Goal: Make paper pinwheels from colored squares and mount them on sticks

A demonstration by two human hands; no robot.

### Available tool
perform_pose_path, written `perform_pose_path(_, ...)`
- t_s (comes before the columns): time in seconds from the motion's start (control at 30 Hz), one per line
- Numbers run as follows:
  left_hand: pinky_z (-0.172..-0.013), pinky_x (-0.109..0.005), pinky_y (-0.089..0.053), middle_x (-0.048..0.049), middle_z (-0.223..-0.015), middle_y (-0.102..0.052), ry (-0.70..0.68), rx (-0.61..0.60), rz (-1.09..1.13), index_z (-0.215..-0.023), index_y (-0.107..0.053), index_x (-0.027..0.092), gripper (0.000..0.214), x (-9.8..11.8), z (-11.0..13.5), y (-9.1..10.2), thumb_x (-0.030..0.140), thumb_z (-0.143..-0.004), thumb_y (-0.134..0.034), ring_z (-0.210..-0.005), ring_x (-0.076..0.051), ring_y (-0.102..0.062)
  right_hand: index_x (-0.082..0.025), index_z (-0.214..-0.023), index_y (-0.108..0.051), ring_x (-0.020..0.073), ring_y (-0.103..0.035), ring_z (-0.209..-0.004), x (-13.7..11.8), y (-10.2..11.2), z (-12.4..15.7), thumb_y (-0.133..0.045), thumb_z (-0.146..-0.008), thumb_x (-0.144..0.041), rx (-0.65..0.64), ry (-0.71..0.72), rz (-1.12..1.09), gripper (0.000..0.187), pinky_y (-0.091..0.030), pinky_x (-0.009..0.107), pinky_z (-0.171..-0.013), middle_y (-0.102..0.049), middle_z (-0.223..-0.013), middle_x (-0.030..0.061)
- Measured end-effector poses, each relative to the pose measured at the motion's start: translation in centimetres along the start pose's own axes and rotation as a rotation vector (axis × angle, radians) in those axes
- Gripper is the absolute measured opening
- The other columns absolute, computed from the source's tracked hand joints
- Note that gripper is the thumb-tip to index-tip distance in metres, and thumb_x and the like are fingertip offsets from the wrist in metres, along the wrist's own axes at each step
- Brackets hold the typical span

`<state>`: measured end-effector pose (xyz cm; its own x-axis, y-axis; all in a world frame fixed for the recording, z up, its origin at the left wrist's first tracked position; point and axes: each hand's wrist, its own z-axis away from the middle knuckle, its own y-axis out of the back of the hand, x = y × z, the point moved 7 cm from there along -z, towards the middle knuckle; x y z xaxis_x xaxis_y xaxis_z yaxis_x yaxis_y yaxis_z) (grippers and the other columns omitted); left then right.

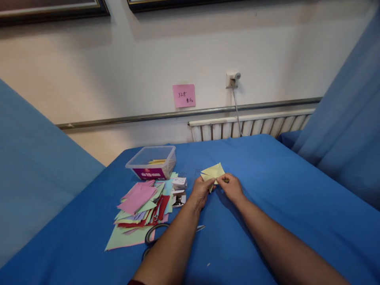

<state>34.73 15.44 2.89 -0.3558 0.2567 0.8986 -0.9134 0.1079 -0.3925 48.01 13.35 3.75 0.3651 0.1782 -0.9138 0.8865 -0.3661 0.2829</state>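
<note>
A piece of pale yellow paper (214,171) with slits cut into it is held up over the blue-covered table. My left hand (202,190) pinches its lower left part between thumb and fingers. At its lower right edge, my right hand (231,187) grips the paper with thumb and forefinger, close to the left thumb. Partly under my left forearm lies a pair of scissors (156,231); a dark handle loop shows on one side and the blade tip on the other.
Left of my hands is a pile of coloured paper (138,200). Two small white boxes (179,182) stand beside it, the nearer one open with small dark metal pieces. A clear plastic tub (151,162) sits behind. Blue curtains (350,103) hang at both sides.
</note>
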Motion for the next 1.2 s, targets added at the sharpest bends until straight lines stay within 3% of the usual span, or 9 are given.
perform_pose_path(1.2,-0.055,-0.020,-0.043,-0.0075,-0.094,-0.071,-0.087,0.059,-0.131,-0.101,-0.068,0.015,0.047,0.2,0.0,0.3,0.030,-0.058,-0.078,-0.064,-0.011,-0.059,-0.017,-0.065,-0.065,0.0142,-0.053,-0.056,1.1,-0.8,0.3,-0.058,-0.071,-0.047,-0.035,-0.141,-0.104,0.031,-0.039,0.024,-0.056,-0.062,-0.060,0.0015)
